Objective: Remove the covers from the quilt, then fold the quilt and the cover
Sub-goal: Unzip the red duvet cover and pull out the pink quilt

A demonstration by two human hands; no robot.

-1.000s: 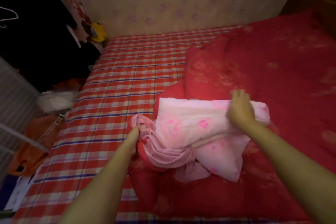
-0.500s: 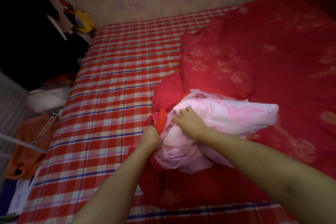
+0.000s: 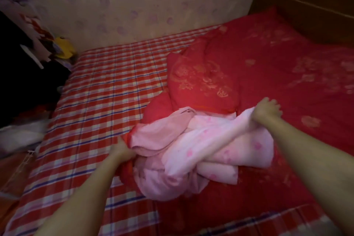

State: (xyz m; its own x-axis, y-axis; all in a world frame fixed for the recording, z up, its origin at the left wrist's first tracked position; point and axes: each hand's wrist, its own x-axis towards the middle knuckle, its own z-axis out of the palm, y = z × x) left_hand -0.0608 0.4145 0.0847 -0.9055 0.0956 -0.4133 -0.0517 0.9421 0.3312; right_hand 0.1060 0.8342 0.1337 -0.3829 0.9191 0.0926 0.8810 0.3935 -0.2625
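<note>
A pale pink quilt (image 3: pixel 206 151) with darker pink flowers bulges out of the opening of a red floral cover (image 3: pixel 277 74) spread over the right half of the bed. My right hand (image 3: pixel 266 110) grips a bunched fold of the pink quilt, lifted up and to the right. My left hand (image 3: pixel 122 148) pinches the red edge of the cover's opening at the quilt's left side. Part of the quilt stays hidden inside the cover.
The bed's red, white and blue plaid sheet (image 3: pixel 99 97) lies bare on the left. A wooden headboard (image 3: pixel 306 15) stands at the far right, a flowered wall behind. Dark clothes, a yellow item (image 3: pixel 64 49) and bags crowd the floor at left.
My right hand has moved from the cover's opening out to the right, drawing more pink quilt out. My left hand has stayed at the red opening edge.
</note>
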